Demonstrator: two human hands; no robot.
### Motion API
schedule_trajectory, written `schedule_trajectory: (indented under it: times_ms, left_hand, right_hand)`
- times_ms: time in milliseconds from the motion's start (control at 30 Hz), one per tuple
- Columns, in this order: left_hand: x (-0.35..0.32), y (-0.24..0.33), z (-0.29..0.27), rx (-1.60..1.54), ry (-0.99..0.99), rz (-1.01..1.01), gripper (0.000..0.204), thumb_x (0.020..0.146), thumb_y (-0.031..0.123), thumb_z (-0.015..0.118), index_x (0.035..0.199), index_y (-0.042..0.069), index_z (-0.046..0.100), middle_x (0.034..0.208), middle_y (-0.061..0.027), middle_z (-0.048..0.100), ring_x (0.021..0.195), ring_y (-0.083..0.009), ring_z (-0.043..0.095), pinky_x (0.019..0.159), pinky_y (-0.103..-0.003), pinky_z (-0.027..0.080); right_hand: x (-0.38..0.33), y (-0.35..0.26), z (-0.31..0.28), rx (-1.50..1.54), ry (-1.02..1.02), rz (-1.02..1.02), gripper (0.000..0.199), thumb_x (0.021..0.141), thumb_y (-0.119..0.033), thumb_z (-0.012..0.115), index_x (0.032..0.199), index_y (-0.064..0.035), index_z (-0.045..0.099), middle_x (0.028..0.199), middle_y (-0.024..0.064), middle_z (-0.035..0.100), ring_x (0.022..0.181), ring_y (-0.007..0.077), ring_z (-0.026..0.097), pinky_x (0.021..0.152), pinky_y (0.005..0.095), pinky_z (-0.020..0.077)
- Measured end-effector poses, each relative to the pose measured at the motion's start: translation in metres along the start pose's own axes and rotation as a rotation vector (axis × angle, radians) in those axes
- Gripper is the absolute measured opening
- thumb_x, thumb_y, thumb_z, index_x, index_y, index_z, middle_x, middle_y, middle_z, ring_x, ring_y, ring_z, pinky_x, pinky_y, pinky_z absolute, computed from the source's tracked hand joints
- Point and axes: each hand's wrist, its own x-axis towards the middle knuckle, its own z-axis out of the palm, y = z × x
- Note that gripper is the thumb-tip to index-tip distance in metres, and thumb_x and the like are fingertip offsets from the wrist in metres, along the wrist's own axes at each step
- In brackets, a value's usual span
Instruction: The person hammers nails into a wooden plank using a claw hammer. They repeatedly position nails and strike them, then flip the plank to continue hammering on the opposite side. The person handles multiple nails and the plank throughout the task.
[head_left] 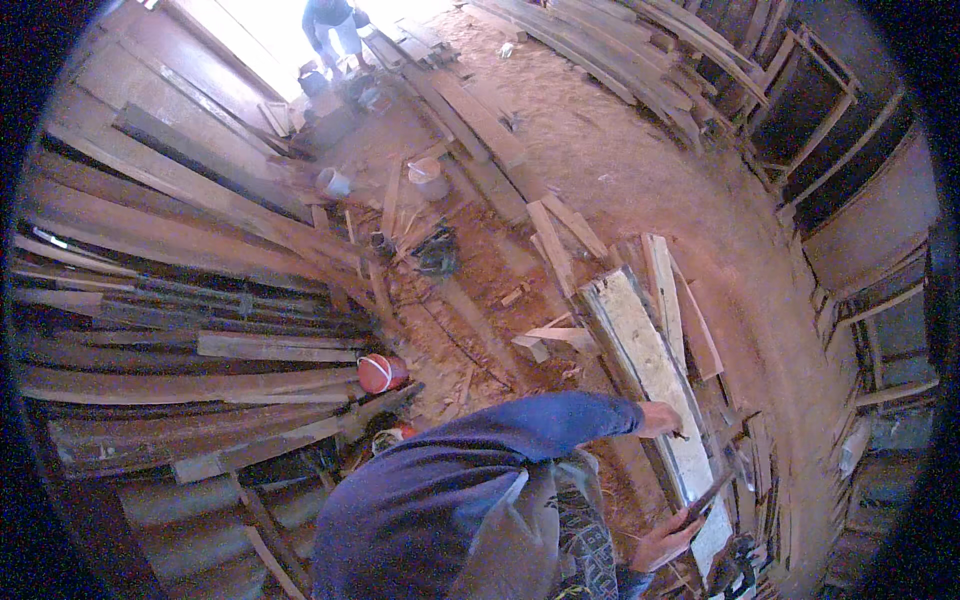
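My left hand (658,420), at the end of a blue sleeve, is closed at the upper side of a long pale wooden board (632,318). A small dark piece sticks out of its fingers over the board; its kind is too small to tell. Lower down, my right hand (663,543) grips a long dark-handled tool (708,496) that slants up across the board. The tool's far end mixes with the clutter beyond, so I cannot tell its kind. The board lies lengthwise on a timber support, with loose planks (664,290) along its far side.
Stacked timber (200,300) fills the left side; more planks (610,50) lie at the upper right. A red bucket (382,373), a pale bucket (426,172) and wood scraps stand on the dirt floor (650,170). Another person (335,30) bends near the bright opening.
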Motion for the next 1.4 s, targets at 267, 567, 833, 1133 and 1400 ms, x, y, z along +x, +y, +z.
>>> schedule_trajectory:
  times_ms: [267,567,833,1133,1400]
  left_hand:
    - [0.0,-0.02,0.02,-0.104,0.027,-0.069,0.024,0.083,0.016,0.058,0.103,0.004,0.064,0.1,-0.0185,0.065,0.097,-0.0384,0.063,0.082,-0.046,0.052]
    - [0.011,0.041,-0.009,0.009,0.099,-0.13,0.015,0.084,0.02,0.064,0.089,0.005,0.066,0.088,-0.0143,0.064,0.09,-0.0352,0.064,0.076,-0.046,0.052]
    - [0.053,0.017,0.042,-0.13,0.063,-0.339,0.015,0.082,0.017,0.066,0.089,0.004,0.067,0.083,-0.0163,0.067,0.08,-0.0354,0.067,0.071,-0.043,0.053]
    - [-0.035,0.021,-0.054,-0.894,0.939,-0.699,0.021,0.092,0.017,0.065,0.102,-0.002,0.065,0.099,-0.0084,0.069,0.091,-0.0186,0.067,0.077,-0.034,0.057]
    - [-0.01,0.034,-0.013,-1.011,0.992,-0.775,0.015,0.089,0.01,0.069,0.096,-0.002,0.063,0.09,-0.0068,0.065,0.082,-0.0167,0.065,0.074,-0.034,0.06]
  right_hand:
    - [-0.01,0.016,0.012,-0.124,-0.132,0.051,0.055,0.101,-0.03,0.049,0.13,0.0159,0.044,0.115,0.0349,0.059,0.107,0.046,0.058,0.089,0.0466,0.0471]
    - [-0.022,0.072,0.012,-0.012,-0.06,0.18,0.063,0.101,-0.038,0.047,0.132,0.0166,0.043,0.133,0.0356,0.047,0.125,0.0435,0.046,0.105,0.0441,0.037]
    - [-0.011,0.078,0.005,0.168,-0.189,0.305,0.067,0.101,-0.043,0.046,0.133,0.0159,0.042,0.134,0.035,0.046,0.126,0.0433,0.045,0.106,0.0435,0.0367]
    - [0.006,0.098,-0.001,0.198,-0.305,0.337,0.073,0.097,-0.05,0.049,0.135,0.012,0.041,0.138,0.0316,0.044,0.129,0.0432,0.042,0.11,0.0445,0.0316]
    - [0.017,0.118,0.022,0.039,-0.38,0.221,0.073,0.098,-0.051,0.047,0.134,0.0129,0.043,0.132,0.0332,0.049,0.126,0.0443,0.045,0.108,0.0453,0.033]
